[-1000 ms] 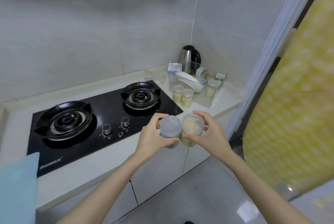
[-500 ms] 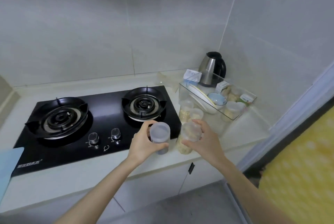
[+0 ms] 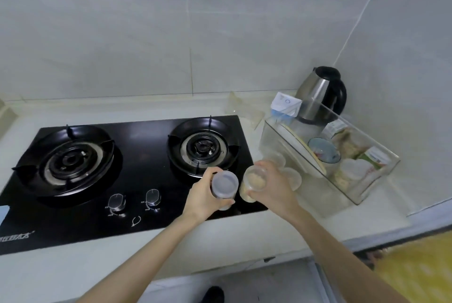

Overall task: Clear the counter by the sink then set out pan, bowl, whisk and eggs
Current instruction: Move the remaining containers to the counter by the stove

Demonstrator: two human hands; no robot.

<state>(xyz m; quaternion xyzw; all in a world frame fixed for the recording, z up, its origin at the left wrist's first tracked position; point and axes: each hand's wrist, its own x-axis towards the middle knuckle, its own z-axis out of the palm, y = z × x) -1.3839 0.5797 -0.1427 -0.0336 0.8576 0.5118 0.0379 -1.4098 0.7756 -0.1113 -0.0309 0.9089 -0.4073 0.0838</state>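
Above the black hob [image 3: 137, 175], each hand wrapped around a clear lidded jar: left hand [image 3: 204, 201], right hand [image 3: 274, 190].

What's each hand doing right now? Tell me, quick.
Left hand: closed around a lidded clear jar.
Right hand: closed around a jar of pale food.

Glossy black hob [image 3: 137, 180], pale cream counter [image 3: 367, 224], silver kettle [image 3: 315, 97] with black handle, grey-lidded jar [image 3: 223, 184], beige-filled jar [image 3: 253, 184], yellow dotted cloth [image 3: 420, 268]
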